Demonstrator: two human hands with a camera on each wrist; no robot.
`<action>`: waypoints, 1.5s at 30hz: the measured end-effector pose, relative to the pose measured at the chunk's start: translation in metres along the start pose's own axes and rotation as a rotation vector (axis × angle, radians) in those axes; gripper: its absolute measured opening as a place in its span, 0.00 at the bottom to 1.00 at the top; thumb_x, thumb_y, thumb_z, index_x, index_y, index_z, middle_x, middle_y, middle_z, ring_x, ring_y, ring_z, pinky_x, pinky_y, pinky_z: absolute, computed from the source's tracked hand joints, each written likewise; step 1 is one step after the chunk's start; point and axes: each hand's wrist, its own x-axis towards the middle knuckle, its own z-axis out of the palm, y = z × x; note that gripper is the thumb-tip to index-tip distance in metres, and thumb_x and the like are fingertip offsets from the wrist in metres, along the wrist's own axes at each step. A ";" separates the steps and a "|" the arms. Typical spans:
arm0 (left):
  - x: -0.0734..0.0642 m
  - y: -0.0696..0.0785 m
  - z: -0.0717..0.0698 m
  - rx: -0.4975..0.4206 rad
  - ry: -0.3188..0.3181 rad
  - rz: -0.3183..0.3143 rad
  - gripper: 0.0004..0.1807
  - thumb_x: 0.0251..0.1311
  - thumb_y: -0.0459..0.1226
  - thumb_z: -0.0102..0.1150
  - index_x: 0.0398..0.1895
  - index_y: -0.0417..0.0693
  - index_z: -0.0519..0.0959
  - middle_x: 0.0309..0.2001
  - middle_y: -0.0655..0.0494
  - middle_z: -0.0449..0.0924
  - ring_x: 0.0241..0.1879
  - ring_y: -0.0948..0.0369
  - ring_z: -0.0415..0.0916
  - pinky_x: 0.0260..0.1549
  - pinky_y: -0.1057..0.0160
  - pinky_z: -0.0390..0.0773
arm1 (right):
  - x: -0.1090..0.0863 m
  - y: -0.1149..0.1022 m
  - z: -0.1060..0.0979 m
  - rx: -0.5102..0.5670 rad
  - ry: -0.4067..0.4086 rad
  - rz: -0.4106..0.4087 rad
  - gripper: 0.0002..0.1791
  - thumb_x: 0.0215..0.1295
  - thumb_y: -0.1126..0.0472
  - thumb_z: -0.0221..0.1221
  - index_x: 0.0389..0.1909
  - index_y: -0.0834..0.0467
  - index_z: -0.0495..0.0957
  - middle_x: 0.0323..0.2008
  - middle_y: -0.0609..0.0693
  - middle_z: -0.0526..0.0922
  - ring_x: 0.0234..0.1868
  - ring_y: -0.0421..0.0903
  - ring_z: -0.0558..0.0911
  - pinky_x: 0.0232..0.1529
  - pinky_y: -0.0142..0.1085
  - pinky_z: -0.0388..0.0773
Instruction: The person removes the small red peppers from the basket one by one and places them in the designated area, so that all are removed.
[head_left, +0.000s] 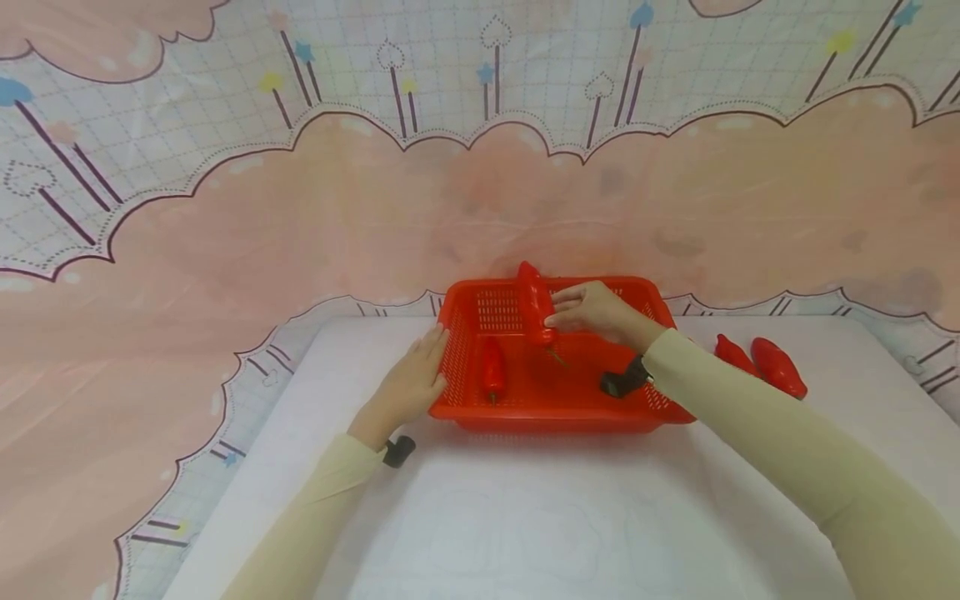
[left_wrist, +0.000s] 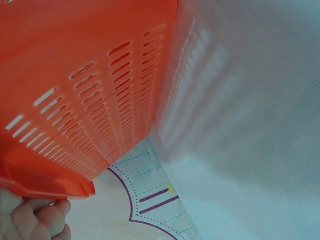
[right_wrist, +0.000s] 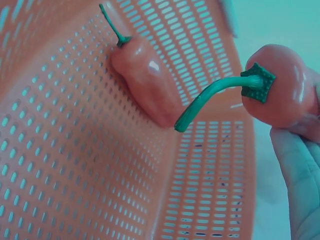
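My right hand (head_left: pixel 596 310) pinches a long red pepper (head_left: pixel 534 300) over the back part of a red plastic basket (head_left: pixel 570 425). The pepper's curved green stem (right_wrist: pixel 210 97) points down toward the basket's inside. A second red pepper (head_left: pixel 492 365) lies in the basket, near its left wall; the right wrist view shows this pepper (right_wrist: pixel 145 80) on the slotted plastic. At the basket's left side, my left hand (head_left: pixel 411 375) rests with extended fingers against the rim. The left wrist view has its fingers (left_wrist: pixel 42 220) right beneath the rim (left_wrist: pixel 55 189).
Two more red peppers, one smaller-looking (head_left: pixel 735 354) and one plump (head_left: pixel 780 367), lie on the white tabletop (head_left: pixel 487 517) right of the basket. Behind stands a patterned pink and white cloth (head_left: pixel 375 217). Dark wrist camera mounts (head_left: pixel 624 382) hang below both wrists.
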 end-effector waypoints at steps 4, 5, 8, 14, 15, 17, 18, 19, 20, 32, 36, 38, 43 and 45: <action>-0.001 0.000 0.000 -0.008 -0.004 -0.001 0.37 0.60 0.37 0.43 0.72 0.36 0.48 0.75 0.43 0.43 0.75 0.50 0.43 0.73 0.51 0.49 | -0.011 -0.003 -0.003 -0.023 0.002 -0.003 0.35 0.60 0.62 0.60 0.67 0.66 0.60 0.63 0.63 0.70 0.40 0.37 0.85 0.61 0.50 0.71; -0.001 0.000 0.001 -0.009 -0.003 0.000 0.37 0.60 0.37 0.43 0.72 0.35 0.49 0.75 0.42 0.43 0.75 0.50 0.44 0.73 0.50 0.49 | -0.014 -0.003 -0.004 -0.029 0.004 -0.007 0.35 0.60 0.63 0.60 0.67 0.66 0.60 0.64 0.63 0.70 0.40 0.37 0.85 0.61 0.50 0.71; -0.001 0.000 0.001 -0.011 -0.002 -0.001 0.37 0.60 0.37 0.44 0.72 0.35 0.48 0.75 0.42 0.43 0.75 0.50 0.43 0.73 0.50 0.49 | -0.023 -0.005 -0.007 -0.049 0.015 -0.016 0.34 0.60 0.63 0.60 0.67 0.67 0.61 0.62 0.64 0.71 0.40 0.38 0.85 0.59 0.48 0.73; -0.001 0.000 0.001 -0.011 -0.005 -0.004 0.37 0.60 0.36 0.44 0.72 0.36 0.48 0.75 0.43 0.42 0.75 0.49 0.43 0.73 0.51 0.49 | -0.037 -0.006 -0.013 -0.079 0.059 -0.013 0.34 0.58 0.62 0.63 0.64 0.67 0.65 0.58 0.64 0.75 0.39 0.39 0.86 0.56 0.45 0.76; -0.001 0.000 0.001 -0.012 -0.009 -0.005 0.37 0.60 0.36 0.44 0.73 0.36 0.48 0.75 0.43 0.42 0.75 0.50 0.43 0.73 0.51 0.48 | -0.039 -0.006 -0.015 -0.081 0.064 -0.015 0.34 0.57 0.61 0.63 0.64 0.67 0.65 0.58 0.65 0.75 0.39 0.39 0.86 0.56 0.45 0.76; -0.001 0.000 0.000 -0.014 -0.015 -0.013 0.37 0.61 0.37 0.44 0.73 0.37 0.47 0.75 0.44 0.41 0.75 0.50 0.43 0.74 0.52 0.47 | -0.042 -0.007 -0.017 -0.086 0.075 -0.019 0.34 0.57 0.61 0.63 0.64 0.66 0.66 0.57 0.65 0.76 0.39 0.40 0.86 0.53 0.42 0.78; -0.001 0.000 0.000 -0.014 -0.015 -0.013 0.37 0.61 0.37 0.43 0.73 0.37 0.47 0.75 0.44 0.41 0.75 0.50 0.42 0.74 0.52 0.47 | -0.043 -0.006 -0.019 -0.088 0.080 -0.020 0.33 0.57 0.61 0.63 0.64 0.66 0.66 0.57 0.65 0.76 0.38 0.40 0.86 0.53 0.42 0.79; -0.002 -0.001 0.000 -0.014 -0.013 -0.009 0.37 0.61 0.37 0.43 0.73 0.36 0.47 0.75 0.43 0.41 0.75 0.50 0.43 0.74 0.52 0.47 | -0.045 -0.006 -0.020 -0.097 0.078 -0.026 0.34 0.57 0.61 0.63 0.64 0.66 0.66 0.57 0.65 0.76 0.39 0.40 0.86 0.52 0.41 0.79; -0.002 -0.001 0.000 -0.015 -0.012 -0.009 0.37 0.60 0.37 0.43 0.73 0.36 0.47 0.75 0.43 0.41 0.75 0.50 0.43 0.74 0.52 0.47 | -0.046 -0.007 -0.021 -0.100 0.078 -0.028 0.33 0.58 0.61 0.63 0.64 0.67 0.65 0.57 0.65 0.76 0.39 0.40 0.86 0.52 0.41 0.79; -0.002 0.000 0.000 -0.022 -0.007 -0.004 0.37 0.60 0.37 0.44 0.72 0.35 0.48 0.75 0.42 0.42 0.75 0.49 0.44 0.73 0.51 0.48 | -0.074 -0.005 -0.039 -0.206 0.070 -0.035 0.34 0.59 0.57 0.62 0.64 0.65 0.65 0.58 0.65 0.76 0.43 0.40 0.85 0.56 0.44 0.78; -0.003 0.001 0.000 -0.025 -0.015 -0.014 0.37 0.61 0.37 0.43 0.73 0.36 0.47 0.75 0.43 0.42 0.75 0.49 0.44 0.73 0.51 0.48 | -0.084 -0.005 -0.047 -0.258 0.093 -0.024 0.35 0.58 0.53 0.63 0.64 0.63 0.65 0.57 0.63 0.77 0.46 0.44 0.84 0.56 0.46 0.78; -0.004 0.001 -0.001 -0.025 -0.019 -0.016 0.37 0.61 0.37 0.43 0.73 0.36 0.47 0.75 0.43 0.42 0.75 0.50 0.43 0.73 0.51 0.48 | -0.089 -0.004 -0.051 -0.275 0.097 -0.024 0.36 0.58 0.52 0.63 0.64 0.63 0.65 0.57 0.63 0.77 0.49 0.47 0.83 0.58 0.49 0.76; -0.004 0.000 0.000 -0.019 -0.020 -0.012 0.37 0.61 0.37 0.43 0.73 0.36 0.47 0.75 0.43 0.42 0.75 0.50 0.42 0.73 0.51 0.48 | -0.099 -0.003 -0.060 -0.299 0.116 -0.032 0.37 0.58 0.52 0.62 0.65 0.64 0.64 0.57 0.63 0.76 0.52 0.47 0.82 0.59 0.51 0.74; -0.003 0.000 0.001 -0.018 -0.019 -0.010 0.37 0.61 0.37 0.43 0.73 0.36 0.47 0.75 0.43 0.42 0.75 0.50 0.43 0.73 0.51 0.48 | -0.103 -0.003 -0.063 -0.307 0.123 -0.040 0.37 0.59 0.53 0.62 0.66 0.64 0.63 0.58 0.64 0.76 0.52 0.47 0.82 0.59 0.50 0.74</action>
